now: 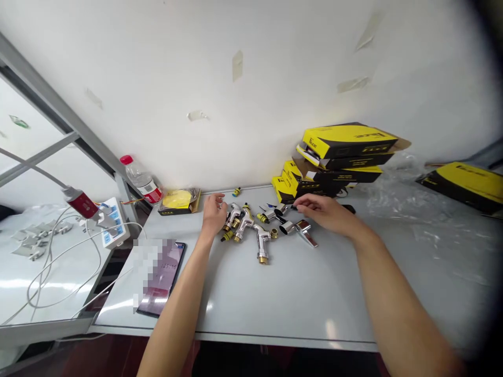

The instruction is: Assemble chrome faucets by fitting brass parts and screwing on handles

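Note:
Chrome faucet bodies (262, 242) with brass ends lie in a cluster at the middle of the grey table. My left hand (214, 213) is at the cluster's left side, its fingers curled; what they hold, if anything, is hidden. Beside the bodies are yellow-and-black cartridges (227, 236) and a brass ring (274, 233). Chrome handles (302, 230) rest to the right of them. My right hand (320, 209) is just above these handles, fingertips pinched at a small dark thing too small to make out.
Yellow-and-black boxes (349, 140) are stacked at the back right, with clear plastic wrap (408, 199) beside them. An open box (178, 201) and a red-capped bottle (142, 180) stand back left. A tablet (163, 277) lies front left, near a power strip (115, 222) with cables.

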A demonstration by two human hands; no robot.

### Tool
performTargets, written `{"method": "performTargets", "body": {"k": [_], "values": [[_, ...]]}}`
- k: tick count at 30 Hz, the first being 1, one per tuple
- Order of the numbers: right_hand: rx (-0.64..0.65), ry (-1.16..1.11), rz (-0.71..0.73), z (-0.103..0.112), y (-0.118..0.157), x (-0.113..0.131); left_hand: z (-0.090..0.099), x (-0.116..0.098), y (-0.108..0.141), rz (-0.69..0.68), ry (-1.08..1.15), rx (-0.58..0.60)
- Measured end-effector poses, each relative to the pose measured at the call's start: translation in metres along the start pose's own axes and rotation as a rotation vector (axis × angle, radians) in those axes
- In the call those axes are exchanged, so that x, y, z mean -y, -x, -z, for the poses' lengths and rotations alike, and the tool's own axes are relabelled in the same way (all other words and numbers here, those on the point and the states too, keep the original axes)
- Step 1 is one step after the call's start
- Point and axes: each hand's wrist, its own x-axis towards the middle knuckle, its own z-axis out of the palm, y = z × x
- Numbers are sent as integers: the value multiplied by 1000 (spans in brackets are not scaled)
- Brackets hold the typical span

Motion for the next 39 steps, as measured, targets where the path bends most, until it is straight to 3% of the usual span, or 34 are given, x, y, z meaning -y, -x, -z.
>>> {"method": "performTargets", "body": {"k": [15,39], "values": [[93,-18,-22,-9,-1,3,-2,-1,1,1,20,5],[68,12,0,-6,-3,-1,1,-4,1,1,87,-66]]}}
